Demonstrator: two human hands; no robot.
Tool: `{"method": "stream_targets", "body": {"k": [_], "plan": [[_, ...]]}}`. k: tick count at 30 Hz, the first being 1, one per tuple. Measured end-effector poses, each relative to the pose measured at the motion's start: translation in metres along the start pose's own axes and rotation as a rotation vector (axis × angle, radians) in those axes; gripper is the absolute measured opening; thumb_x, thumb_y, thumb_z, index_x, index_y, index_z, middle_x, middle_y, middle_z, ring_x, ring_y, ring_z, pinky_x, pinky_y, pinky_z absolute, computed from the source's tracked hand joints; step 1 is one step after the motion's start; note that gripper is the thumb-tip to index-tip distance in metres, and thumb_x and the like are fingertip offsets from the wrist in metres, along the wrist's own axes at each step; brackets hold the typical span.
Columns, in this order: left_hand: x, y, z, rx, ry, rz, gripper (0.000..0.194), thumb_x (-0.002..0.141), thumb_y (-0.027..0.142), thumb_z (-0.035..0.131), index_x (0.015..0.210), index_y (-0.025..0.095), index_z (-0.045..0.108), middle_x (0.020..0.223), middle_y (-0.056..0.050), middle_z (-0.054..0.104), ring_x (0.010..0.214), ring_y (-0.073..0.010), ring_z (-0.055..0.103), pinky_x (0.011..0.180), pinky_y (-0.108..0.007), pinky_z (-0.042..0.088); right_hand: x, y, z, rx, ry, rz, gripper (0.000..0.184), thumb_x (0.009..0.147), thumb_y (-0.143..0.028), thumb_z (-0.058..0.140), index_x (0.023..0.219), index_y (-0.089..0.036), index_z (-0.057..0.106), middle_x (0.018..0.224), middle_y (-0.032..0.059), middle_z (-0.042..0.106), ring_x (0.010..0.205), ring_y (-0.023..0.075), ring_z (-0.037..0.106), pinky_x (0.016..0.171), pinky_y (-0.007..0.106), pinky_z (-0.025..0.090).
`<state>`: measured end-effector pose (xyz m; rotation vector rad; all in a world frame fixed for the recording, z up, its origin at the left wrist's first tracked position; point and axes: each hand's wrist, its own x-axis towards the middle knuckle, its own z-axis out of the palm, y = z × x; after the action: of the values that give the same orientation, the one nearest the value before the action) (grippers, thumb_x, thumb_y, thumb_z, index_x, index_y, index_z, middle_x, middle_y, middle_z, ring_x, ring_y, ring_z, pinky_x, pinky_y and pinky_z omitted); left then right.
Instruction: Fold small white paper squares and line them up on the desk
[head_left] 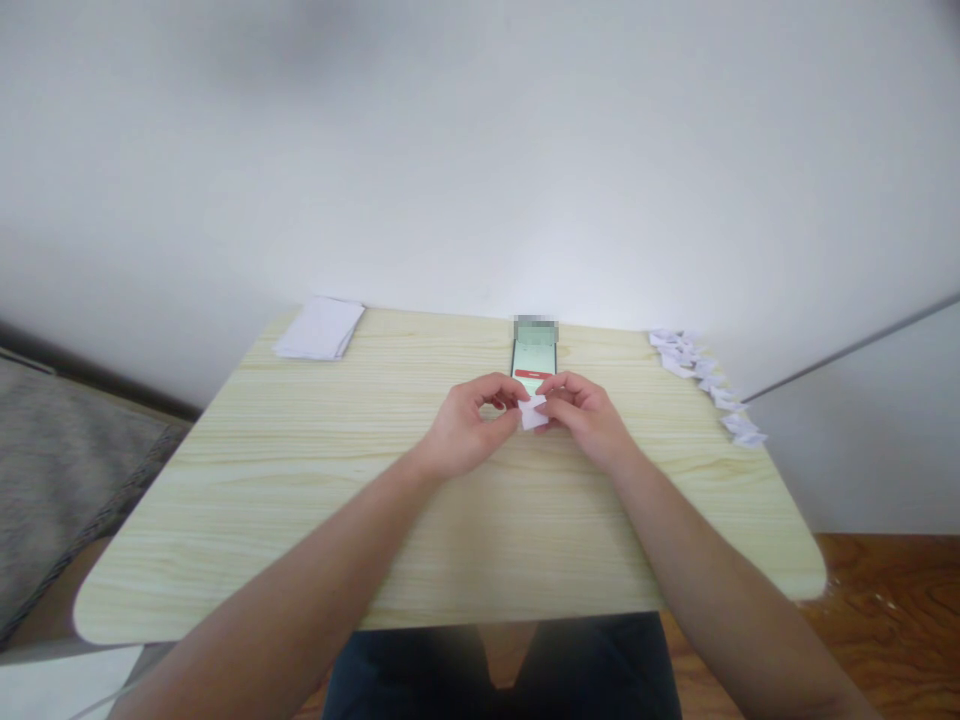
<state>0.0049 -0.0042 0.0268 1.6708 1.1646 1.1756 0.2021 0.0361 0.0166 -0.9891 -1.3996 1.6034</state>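
Observation:
A small folded piece of white paper (533, 412) is held between both hands, just above the middle of the table. My left hand (474, 423) pinches its left side between thumb and fingers. On the opposite side, my right hand (586, 415) grips the paper the same way, its fingertips partly covering it. Right behind the hands lies a phone (535, 360) with a lit greenish screen and a red bar; its top part is blurred out and its lower end is hidden by the fingers.
A stack of white paper sheets (321, 328) lies at the table's back left. Several small folded white paper pieces (679, 352) line the right edge. The light wood-grain table (300, 500) meets a white wall (480, 180) at the back.

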Motion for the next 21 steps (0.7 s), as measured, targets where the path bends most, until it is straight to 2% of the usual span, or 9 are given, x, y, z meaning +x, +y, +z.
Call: {"method": "stream_targets", "body": {"k": [9, 13, 21], "plan": [[0.0016, 0.0019, 0.0004, -0.027, -0.025, -0.018, 0.013, 0.083, 0.017, 0.065, 0.095, 0.017, 0.069, 0.092, -0.004, 0.069, 0.085, -0.0159, 0.061, 0.083, -0.03, 0.049, -0.0001, -0.0019, 0.001, -0.02, 0.001, -0.019, 0.013, 0.075, -0.022, 0.077, 0.085, -0.019, 0.068, 0.08, -0.0006, 0.07, 0.07, 0.0133, 0.065, 0.065, 0.027, 0.055], [0.002, 0.0026, 0.0025, 0.038, 0.008, -0.028, 0.015, 0.081, 0.023, 0.071, 0.093, 0.017, 0.068, 0.086, -0.002, 0.067, 0.079, -0.015, 0.06, 0.078, -0.03, 0.049, 0.0012, 0.0004, 0.0013, 0.001, 0.011, -0.012, 0.012, 0.076, -0.023, 0.077, 0.083, -0.019, 0.068, 0.076, -0.0011, 0.071, 0.068, 0.0132, 0.066, 0.064, 0.026, 0.054], [0.0001, 0.004, 0.0036, 0.147, 0.023, 0.008, 0.007, 0.085, 0.023, 0.066, 0.089, 0.018, 0.07, 0.086, -0.002, 0.07, 0.08, -0.0148, 0.061, 0.078, -0.03, 0.047, 0.0015, 0.0043, 0.0014, -0.044, 0.018, -0.011, 0.013, 0.076, -0.023, 0.08, 0.082, -0.018, 0.07, 0.075, 0.0002, 0.071, 0.065, 0.013, 0.065, 0.064, 0.027, 0.053]]}}
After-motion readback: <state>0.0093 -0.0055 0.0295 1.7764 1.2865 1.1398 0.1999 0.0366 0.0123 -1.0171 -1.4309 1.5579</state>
